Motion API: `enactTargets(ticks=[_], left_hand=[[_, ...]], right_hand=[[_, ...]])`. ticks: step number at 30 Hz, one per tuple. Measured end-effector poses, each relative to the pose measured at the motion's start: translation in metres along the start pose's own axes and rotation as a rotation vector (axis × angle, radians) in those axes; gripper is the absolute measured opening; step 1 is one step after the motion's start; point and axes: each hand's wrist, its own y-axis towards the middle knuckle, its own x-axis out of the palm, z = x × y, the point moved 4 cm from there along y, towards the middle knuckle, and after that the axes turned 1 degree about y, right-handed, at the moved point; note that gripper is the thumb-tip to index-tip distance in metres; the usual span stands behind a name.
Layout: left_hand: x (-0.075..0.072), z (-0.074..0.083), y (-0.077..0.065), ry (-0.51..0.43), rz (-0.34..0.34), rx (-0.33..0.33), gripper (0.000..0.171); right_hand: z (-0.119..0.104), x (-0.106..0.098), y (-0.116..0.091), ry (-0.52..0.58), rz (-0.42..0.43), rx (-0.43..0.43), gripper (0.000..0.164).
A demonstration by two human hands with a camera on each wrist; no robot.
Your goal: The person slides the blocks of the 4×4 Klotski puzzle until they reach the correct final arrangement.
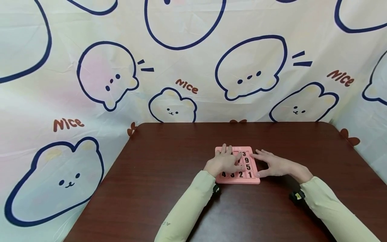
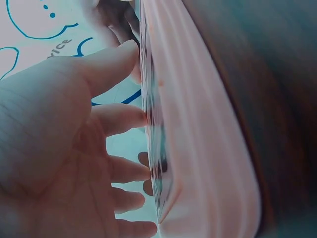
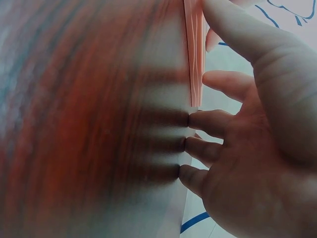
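Note:
A pink number slide puzzle (image 1: 239,180) lies flat on the table, with black digits on its square tiles. My left hand (image 1: 223,163) is spread over its left and middle part, fingers extended, hiding several tiles. In the left wrist view, the fingertips (image 2: 141,118) come right to the puzzle's top face, and the thumb is raised. At the puzzle's right edge is my right hand (image 1: 273,164), thumb and index finger apart beside it. The right wrist view has its other fingertips (image 3: 185,145) on the tabletop and the index fingertip close to the pink edge.
The dark brown wooden table (image 1: 169,201) has rounded far corners. Behind it hangs a pale cloth (image 1: 205,64) printed with blue-outlined cartoon bears and the word "Nice". Both wrists wear small black devices (image 1: 297,196) below light green sleeves (image 1: 187,208).

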Motion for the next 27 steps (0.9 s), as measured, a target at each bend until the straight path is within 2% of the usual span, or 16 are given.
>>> enactTargets(ticks=[11, 18, 24, 27], left_hand=[[0.006, 0.002, 0.005, 0.013, 0.000, -0.004, 0.065], [0.005, -0.001, 0.005, -0.029, 0.005, -0.016, 0.063], [-0.002, -0.017, 0.001, -0.097, 0.040, 0.025, 0.061], [-0.006, -0.028, -0.002, -0.121, 0.051, 0.020, 0.061]], right_hand=[[-0.002, -0.001, -0.002, 0.002, 0.002, -0.023, 0.091], [0.000, 0.000, -0.002, 0.002, 0.006, -0.017, 0.092], [0.001, 0.000, 0.000, -0.013, 0.008, -0.004, 0.093], [0.001, 0.000, 0.000, -0.017, 0.006, 0.007, 0.094]])
